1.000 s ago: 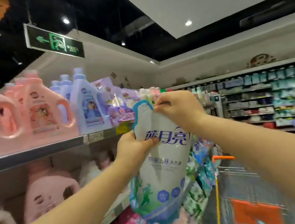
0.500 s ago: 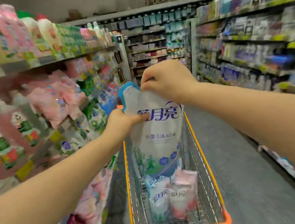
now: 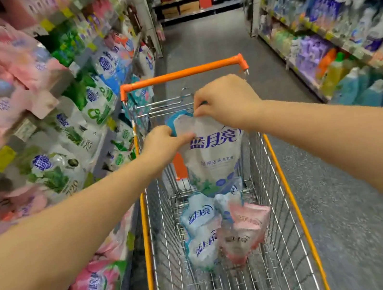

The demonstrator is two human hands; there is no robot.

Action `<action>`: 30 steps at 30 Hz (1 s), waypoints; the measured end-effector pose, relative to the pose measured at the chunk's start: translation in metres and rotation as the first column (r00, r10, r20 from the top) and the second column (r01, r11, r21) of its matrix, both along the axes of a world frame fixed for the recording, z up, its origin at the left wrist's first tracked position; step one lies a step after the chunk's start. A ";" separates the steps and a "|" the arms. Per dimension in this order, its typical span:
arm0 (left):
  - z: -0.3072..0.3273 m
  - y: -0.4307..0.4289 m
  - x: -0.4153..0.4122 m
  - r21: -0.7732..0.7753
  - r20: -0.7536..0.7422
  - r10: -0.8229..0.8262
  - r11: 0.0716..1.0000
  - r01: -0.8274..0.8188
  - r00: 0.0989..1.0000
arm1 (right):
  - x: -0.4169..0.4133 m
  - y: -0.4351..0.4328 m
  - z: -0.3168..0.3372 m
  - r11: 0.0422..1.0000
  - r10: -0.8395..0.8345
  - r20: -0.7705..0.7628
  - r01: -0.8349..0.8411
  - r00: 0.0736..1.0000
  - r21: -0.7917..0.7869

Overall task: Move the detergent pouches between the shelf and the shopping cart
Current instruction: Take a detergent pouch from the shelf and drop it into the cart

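A white and blue detergent pouch hangs upright inside the top of the wire shopping cart. My left hand pinches its upper left edge and my right hand grips its top corner. Its bottom hovers just above the pouches lying on the cart floor: two white and blue ones and a pink one. The shelf on the left carries many more pouches in pink, green and blue.
The cart's orange handle bar crosses at the far end. Another stocked shelf lines the right side of the aisle. Grey floor runs between cart and right shelf, with more shelving at the aisle's end.
The view swung from the left shelf down to the cart. Both hands carried the white and blue pouch from the shelf over the cart and lowered it into the basket.
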State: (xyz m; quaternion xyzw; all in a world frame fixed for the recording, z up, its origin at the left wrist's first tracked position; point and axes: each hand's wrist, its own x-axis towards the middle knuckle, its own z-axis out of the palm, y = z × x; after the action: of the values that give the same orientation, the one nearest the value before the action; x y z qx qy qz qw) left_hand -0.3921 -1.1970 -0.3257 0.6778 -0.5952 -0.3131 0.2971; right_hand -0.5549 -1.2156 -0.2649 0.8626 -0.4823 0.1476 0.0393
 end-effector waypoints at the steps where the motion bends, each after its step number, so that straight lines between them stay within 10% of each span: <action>1: -0.007 -0.014 0.001 0.016 0.016 0.010 1.000 -0.010 1.000 | 0.003 -0.015 -0.010 1.000 -0.012 0.004 0.012 1.000 0.027; 30: -0.244 -0.098 0.064 0.413 0.159 0.183 0.880 -0.234 0.970 | 0.115 -0.156 -0.312 0.898 0.274 -0.296 -0.134 0.915 0.418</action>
State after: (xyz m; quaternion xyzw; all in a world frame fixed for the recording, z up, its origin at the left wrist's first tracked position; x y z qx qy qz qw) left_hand -0.3278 -1.2952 -0.5699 0.8034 -0.4516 -0.3627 0.1381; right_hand -0.4403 -1.3715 -0.5765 0.9117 -0.3927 -0.1026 -0.0643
